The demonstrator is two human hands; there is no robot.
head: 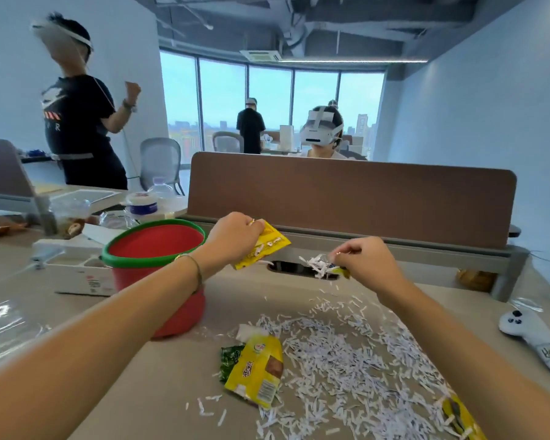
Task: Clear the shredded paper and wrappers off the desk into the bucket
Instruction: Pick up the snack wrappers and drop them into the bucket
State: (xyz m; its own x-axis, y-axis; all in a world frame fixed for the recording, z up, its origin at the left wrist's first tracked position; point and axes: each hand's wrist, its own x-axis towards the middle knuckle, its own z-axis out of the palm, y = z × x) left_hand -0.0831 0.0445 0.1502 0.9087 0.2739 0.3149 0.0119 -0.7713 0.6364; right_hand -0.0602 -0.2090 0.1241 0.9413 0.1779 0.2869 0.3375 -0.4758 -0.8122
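Observation:
A red bucket point(159, 249) with a green rim stands on the desk at the left. My left hand point(232, 236) is raised just right of the rim and grips a yellow wrapper point(264, 249). My right hand point(362, 262) hovers further right, pinching a tuft of shredded paper point(316, 265) together with a small dark wrapper. Shredded paper point(346, 354) lies spread over the desk below both hands. On it lie a yellow wrapper point(258, 366) with a green wrapper point(231, 355) beside it. Another yellow wrapper point(461, 414) shows at the lower right.
A brown divider panel point(350, 198) closes off the back of the desk, with a cable slot point(294, 268) in front of it. A white box point(77, 268) and tubs sit behind the bucket. A white sock toy point(534, 338) lies at the right. Other people are behind.

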